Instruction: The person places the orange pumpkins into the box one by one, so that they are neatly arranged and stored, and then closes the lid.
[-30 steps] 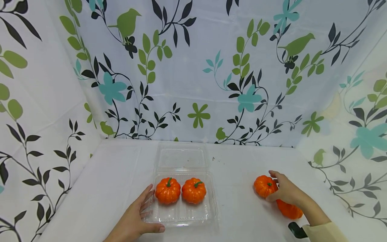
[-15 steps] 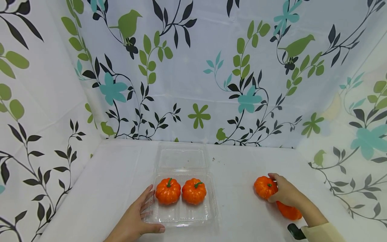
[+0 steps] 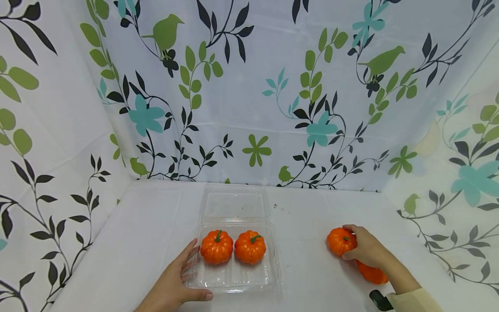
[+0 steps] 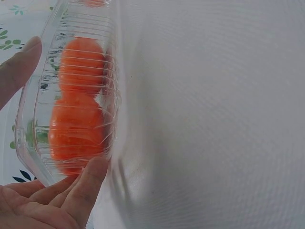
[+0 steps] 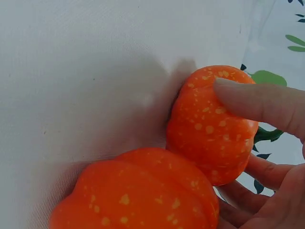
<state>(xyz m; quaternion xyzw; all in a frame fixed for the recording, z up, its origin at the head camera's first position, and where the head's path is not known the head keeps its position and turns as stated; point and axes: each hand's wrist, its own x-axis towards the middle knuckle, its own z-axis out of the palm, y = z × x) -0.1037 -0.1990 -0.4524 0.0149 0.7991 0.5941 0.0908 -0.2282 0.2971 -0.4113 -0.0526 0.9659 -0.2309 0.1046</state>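
Side by side in the back half of an open clear plastic clamshell container [image 3: 253,277] sit two small orange toy pumpkins [image 3: 216,248] with green stems. My left hand [image 3: 173,279] holds the container at its front left, fingers along the left side and thumb by the front edge. At the right, my right hand [image 3: 368,248] grips another small pumpkin [image 3: 340,242], its thumb [image 5: 243,98] pressed on the near side and fingers around the far side. A further pumpkin [image 5: 138,191] lies right beside it, partly hidden under the right hand in the head view.
The container's clear lid [image 3: 235,204] lies folded back toward the rear cloth. A white cloth [image 3: 304,260] covers the table, and patterned curtains [image 3: 234,86] enclose the back and sides. Small dark specks [image 3: 278,205] mark the cloth behind the container.
My right hand has shifted slightly left and its fingers have drawn in around the pumpkin. The left hand and the container have stayed in place.
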